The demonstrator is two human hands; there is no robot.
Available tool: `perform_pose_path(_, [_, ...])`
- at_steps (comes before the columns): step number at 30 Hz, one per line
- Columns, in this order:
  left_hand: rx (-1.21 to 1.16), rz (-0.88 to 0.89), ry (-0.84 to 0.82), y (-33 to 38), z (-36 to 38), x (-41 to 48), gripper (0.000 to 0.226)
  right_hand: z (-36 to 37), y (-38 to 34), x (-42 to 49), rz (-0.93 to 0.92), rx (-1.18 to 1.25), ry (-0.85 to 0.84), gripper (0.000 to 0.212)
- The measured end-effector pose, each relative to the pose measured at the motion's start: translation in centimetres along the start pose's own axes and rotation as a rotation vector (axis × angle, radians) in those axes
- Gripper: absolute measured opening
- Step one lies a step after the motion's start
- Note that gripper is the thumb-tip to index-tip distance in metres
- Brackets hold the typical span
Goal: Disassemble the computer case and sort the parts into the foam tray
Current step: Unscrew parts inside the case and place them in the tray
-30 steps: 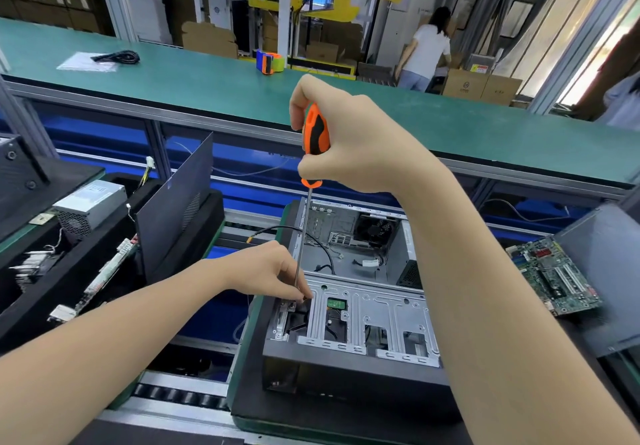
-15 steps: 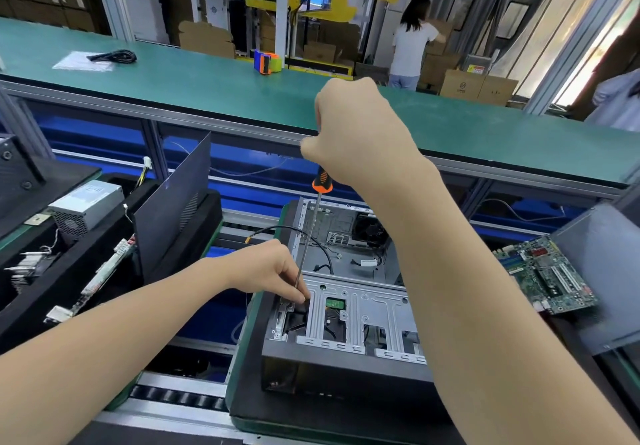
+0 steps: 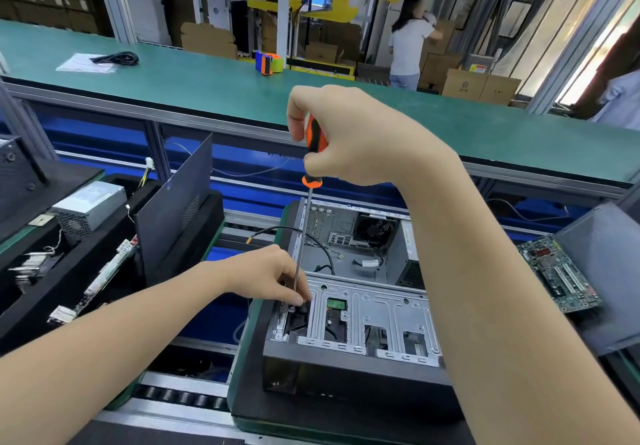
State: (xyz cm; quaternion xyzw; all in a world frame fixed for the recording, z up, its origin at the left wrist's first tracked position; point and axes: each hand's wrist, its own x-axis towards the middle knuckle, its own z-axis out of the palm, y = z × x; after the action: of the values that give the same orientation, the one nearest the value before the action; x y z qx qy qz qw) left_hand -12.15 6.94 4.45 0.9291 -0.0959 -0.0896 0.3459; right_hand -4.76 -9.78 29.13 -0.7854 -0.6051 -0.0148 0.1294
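An open computer case (image 3: pixel 363 309) lies on its side in front of me, its silver drive cage facing up. My right hand (image 3: pixel 349 139) grips the orange and black handle of a long screwdriver (image 3: pixel 313 153), held upright over the cage's left corner. My left hand (image 3: pixel 270 276) pinches the lower end of the shaft, steadying the tip at a screw on the cage's left edge. The tip itself is hidden by my fingers. A black foam tray (image 3: pixel 86 271) stands at the left with a power supply (image 3: pixel 88 203), a dark side panel (image 3: pixel 173 202) and small boards in it.
A green motherboard (image 3: pixel 561 276) lies on a tray at the right. The case sits on a green-edged pallet (image 3: pixel 249 375) on a roller conveyor. Behind runs a long green bench (image 3: pixel 207 80) with a tape dispenser (image 3: pixel 268 63) and a cable. A person stands among boxes at the back.
My right hand has turned on the handle: the orange grip was hidden under my fist half a second ago and shows between my fingers again. My left hand stays at the shaft.
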Motion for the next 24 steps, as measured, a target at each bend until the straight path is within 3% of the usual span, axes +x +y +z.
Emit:
perform_pose_path(9, [0.055, -0.037, 0.038, 0.0, 0.3, 0.2, 0.012, 0.9, -0.2, 0.2, 0.042, -0.063, 0.121, 0.019])
perform_pose_path(11, [0.047, -0.046, 0.055, 0.0, 0.4, 0.3, 0.012, 1.3, -0.1, 0.5, 0.136, -0.166, 0.180, 0.018])
perform_pose_path(14, [0.055, -0.043, 0.064, 0.2, 0.6, 0.4, 0.012, 1.7, 0.1, 0.9, 0.328, -0.196, 0.255, 0.040])
perform_pose_path(16, [0.064, -0.046, 0.054, 0.2, 0.5, 0.4, 0.012, 1.7, 0.3, 1.1, 0.388, -0.181, 0.259, 0.043])
perform_pose_path(20, [0.050, -0.055, 0.030, 0.2, 0.3, 0.3, 0.013, 1.3, 0.6, 1.3, 0.275, -0.138, 0.197, 0.014])
perform_pose_path(24, [0.008, -0.048, 0.046, -0.2, 0.6, 0.1, 0.014, 0.4, 1.1, 0.5, 0.098, -0.060, 0.102, 0.012])
